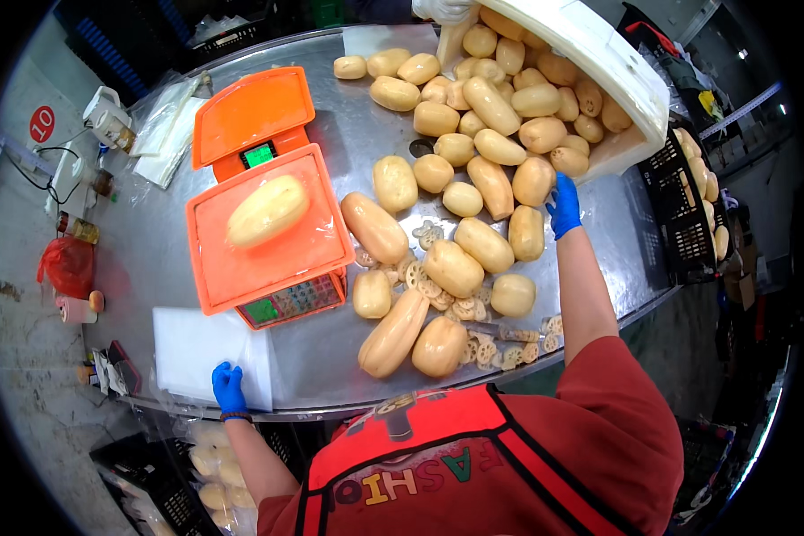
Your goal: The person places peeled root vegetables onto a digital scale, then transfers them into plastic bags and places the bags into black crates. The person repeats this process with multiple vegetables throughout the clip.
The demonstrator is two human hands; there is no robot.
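My right hand [565, 206], in a blue glove, reaches to the edge of a lotus root pile. Its fingertips are at the side of a peeled lotus root segment [534, 181], with no grip around it visible. At the table's near edge, my left hand [228, 387], also blue-gloved, rests with bent fingers over a stack of clear plastic bags [204, 345]. Whether it pinches a bag cannot be seen. One lotus root segment [268, 211] lies on the pan of an orange scale [208, 268]. A white foam box [650, 114] lies tipped, its lotus roots spilling out.
A knife [502, 331] lies among lotus root slices [465, 308] near the front edge of the metal table [308, 375]. Black crates [670, 194] stand at the right; bagged roots [218, 469] sit below the left side. Another person's gloved hand [445, 9] touches the foam box.
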